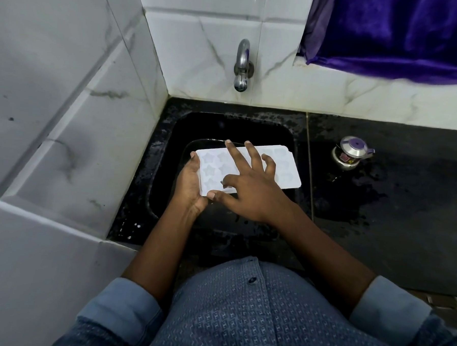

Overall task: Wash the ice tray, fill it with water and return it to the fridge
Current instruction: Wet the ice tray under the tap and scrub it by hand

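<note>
Head view: Holding a white ice tray [288, 176] flat above a black sink [178, 133], straight out in front of the body. Moulded in rows of star-shaped pockets, matt and pale, with a small notch at the far right corner; impossible to tell whether any water lies in the pockets. Gripped at its left short end by the left hand [189, 184], thumb clamped over the near corner, fingers curled under the edge. Covered across the middle by the right hand [247, 189], fingers spread and mostly straight over the pockets, thumb tip pressed to the tray close to the left thumb, clasping nothing.

Beyond the fingertips, on white marbled wall tiles [202, 52], a chrome tap [242, 67] pointing down over the basin. Right of the right hand, on a wet black counter [406, 195], a small steel pot with a purple lid [351, 155], well apart from the tray. Above that, a purple curtain [401, 36]. Left of the left hand, more white tile sloping to the sink's rim. Nearest the camera, a patterned blue shirt [254, 319] with rolled sleeves.
</note>
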The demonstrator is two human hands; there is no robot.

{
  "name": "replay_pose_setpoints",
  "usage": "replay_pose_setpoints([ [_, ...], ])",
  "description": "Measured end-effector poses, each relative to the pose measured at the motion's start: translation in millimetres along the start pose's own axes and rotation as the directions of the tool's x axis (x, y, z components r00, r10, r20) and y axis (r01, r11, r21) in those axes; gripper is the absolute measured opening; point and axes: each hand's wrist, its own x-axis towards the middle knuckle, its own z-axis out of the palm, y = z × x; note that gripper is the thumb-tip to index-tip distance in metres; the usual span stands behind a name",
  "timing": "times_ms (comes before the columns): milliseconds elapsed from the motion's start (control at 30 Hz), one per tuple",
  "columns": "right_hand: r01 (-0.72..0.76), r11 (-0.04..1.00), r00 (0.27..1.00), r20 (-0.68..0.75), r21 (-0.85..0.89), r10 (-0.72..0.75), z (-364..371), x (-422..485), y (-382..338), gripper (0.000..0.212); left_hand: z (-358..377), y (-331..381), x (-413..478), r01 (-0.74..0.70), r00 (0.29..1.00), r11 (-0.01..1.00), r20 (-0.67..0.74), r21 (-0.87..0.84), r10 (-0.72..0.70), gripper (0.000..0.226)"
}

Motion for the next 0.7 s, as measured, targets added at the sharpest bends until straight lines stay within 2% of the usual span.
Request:
replay_pose_setpoints([
  [267,0.008,1.000,1.000,0.022,0.009,-0.008,0.2,-1.0,3.1,0.069,-2.9,-0.1,3.2,-0.001,1.000,1.000,0.001,0.029,0.001,0.067],
  [700,0.018,1.000,1.000,0.023,0.009,-0.018,1.0,1.9,6.0,0.061,-11.1,0.0,10.3,-0.021,1.000,1.000,-0.006,-0.021,0.021,0.071],
])
